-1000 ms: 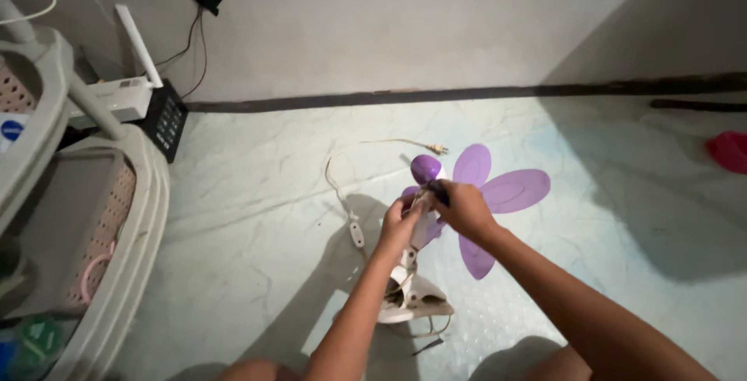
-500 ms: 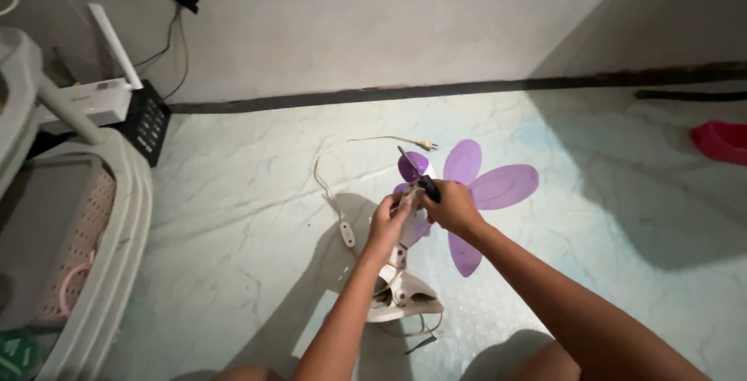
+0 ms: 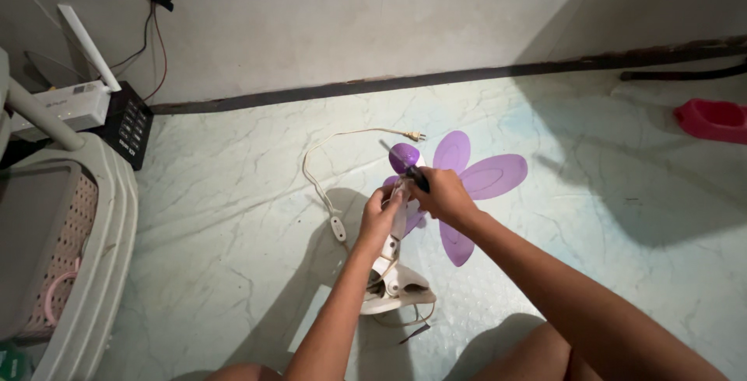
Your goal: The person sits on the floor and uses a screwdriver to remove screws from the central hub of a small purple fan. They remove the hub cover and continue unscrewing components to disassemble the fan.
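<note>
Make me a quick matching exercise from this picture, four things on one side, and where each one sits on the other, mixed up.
Things:
1. purple fan blades
2. router
3. pink tub
4. cord switch

Places:
A. far right, on the floor near the wall
B. on the floor, left of the left hand
C. far left, by the wall
D. on the floor, beside the right hand

Pairs: 1-D, 2-C, 3-A, 4-B

Fan (image 3: 401, 217) — purple blades and hub, white body, white cord (image 3: 315, 182). Floor (image 3: 233, 217) pale green, marbled with dark veins. Wall (image 3: 350, 15) grey. Bowl (image 3: 712, 119) pink. Router (image 3: 66, 105) white — box (image 3: 128, 124) beside it black.
</note>
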